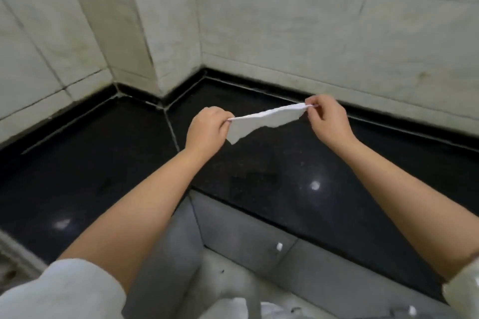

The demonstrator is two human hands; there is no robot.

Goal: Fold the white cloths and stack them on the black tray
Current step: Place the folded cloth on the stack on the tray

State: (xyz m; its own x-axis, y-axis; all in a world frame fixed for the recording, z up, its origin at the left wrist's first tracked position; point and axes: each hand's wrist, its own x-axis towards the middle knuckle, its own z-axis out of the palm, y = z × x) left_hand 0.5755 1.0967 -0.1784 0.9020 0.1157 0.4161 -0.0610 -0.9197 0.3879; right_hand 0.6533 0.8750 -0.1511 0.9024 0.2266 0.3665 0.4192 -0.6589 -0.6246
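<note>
Left hand (pixel 207 128) and right hand (pixel 327 118) — fingers pinched on white cloth (pixel 261 122) ends, stretched above black counter (pixel 285 171)

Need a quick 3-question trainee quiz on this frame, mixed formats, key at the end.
1. True or false: the white cloth lies flat on the black counter.
2. Which hands hold the cloth? A) left hand only B) right hand only C) both, one at each end
3. Fill in: behind the counter stands a pale tiled ____.

Key:
1. False: it is held stretched in the air above the counter.
2. C
3. wall
</note>
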